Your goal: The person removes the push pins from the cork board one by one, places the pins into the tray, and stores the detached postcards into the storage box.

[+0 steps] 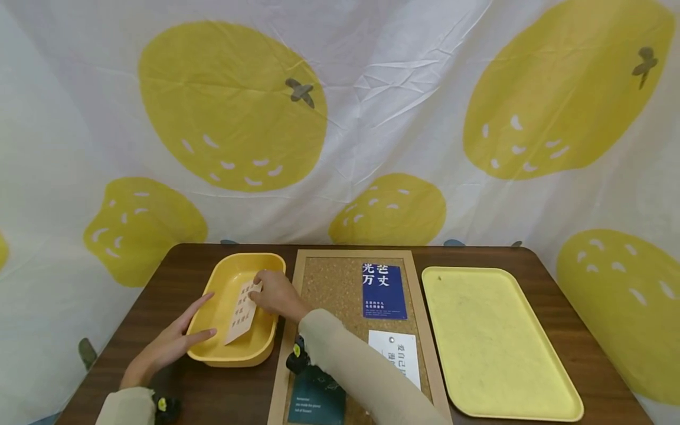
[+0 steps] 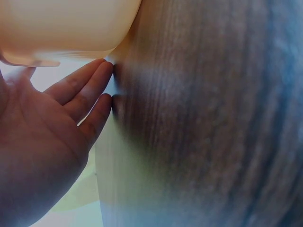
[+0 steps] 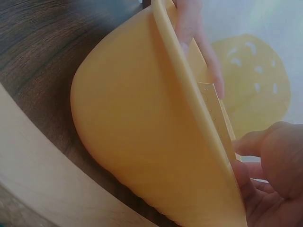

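Note:
A yellow plastic basin [image 1: 212,352] stands at the left of the table. Inside it, my right hand [image 1: 276,293] pinches the far end of a pale pink card [image 1: 242,316] printed with characters, which slants over the basin's floor. In the right wrist view the card [image 3: 215,113] shows just past the basin's rim [image 3: 189,80], with thumb and fingers at its end. My left hand [image 1: 170,348] rests on the basin's left side, thumb and fingers spread at the rim. The left wrist view shows that hand's [image 2: 52,118] outer fingers stretched out under the basin's edge, close to the tabletop.
Right of the basin lies a wood-framed cork board [image 1: 332,289]. It bears a blue card [image 1: 383,295], a white card [image 1: 393,348] with a pin, and a dark green card [image 1: 317,398], partly under my right forearm. A flat yellow tray [image 1: 499,342] lies farther right. A lemon-print cloth [image 1: 350,118] hangs behind.

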`<action>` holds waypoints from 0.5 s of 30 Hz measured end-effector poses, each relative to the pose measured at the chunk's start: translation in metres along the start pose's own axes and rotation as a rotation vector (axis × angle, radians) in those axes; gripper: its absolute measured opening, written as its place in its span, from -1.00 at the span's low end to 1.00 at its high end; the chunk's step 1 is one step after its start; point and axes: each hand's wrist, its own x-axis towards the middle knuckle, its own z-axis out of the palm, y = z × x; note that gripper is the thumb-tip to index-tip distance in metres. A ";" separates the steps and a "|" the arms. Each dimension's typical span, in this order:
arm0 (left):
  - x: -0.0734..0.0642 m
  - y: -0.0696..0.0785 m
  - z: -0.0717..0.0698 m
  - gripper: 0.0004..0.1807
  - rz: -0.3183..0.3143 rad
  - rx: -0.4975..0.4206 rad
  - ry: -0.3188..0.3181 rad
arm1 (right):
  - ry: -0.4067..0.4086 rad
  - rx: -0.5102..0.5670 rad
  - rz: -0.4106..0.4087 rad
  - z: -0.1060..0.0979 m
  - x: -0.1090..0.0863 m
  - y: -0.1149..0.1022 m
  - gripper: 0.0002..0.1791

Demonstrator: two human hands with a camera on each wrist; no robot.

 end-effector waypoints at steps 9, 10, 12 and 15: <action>0.000 -0.002 0.000 -0.16 0.022 -0.002 0.001 | 0.002 0.044 0.011 0.000 -0.002 0.000 -0.72; 0.001 -0.002 0.000 -0.16 0.021 -0.002 -0.001 | 0.002 0.047 0.012 0.000 -0.002 0.000 -0.73; 0.001 -0.002 0.000 -0.16 0.014 0.001 -0.003 | 0.003 0.050 0.013 0.000 -0.002 0.001 -0.73; 0.001 -0.001 0.000 -0.15 0.005 0.008 -0.002 | 0.011 0.048 0.009 -0.001 -0.002 0.001 -0.73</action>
